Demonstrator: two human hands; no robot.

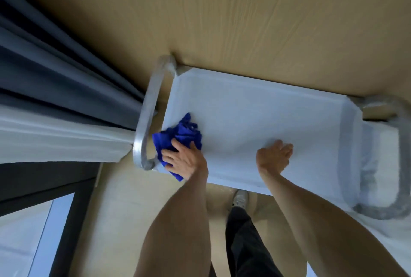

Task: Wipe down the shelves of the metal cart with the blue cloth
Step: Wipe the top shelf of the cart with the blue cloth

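Now left hand [184, 161] pressing blue cloth [178, 136] flat-fingered at top shelf [255, 116] left end, long axis unwiped rightward, right hand [274, 154] resting loose.

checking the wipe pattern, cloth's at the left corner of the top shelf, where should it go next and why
Probably sweep the cloth rightward along the shelf. The left hand presses it at the near left corner, the right hand rests on the near edge, and the remaining surface lies to the right.
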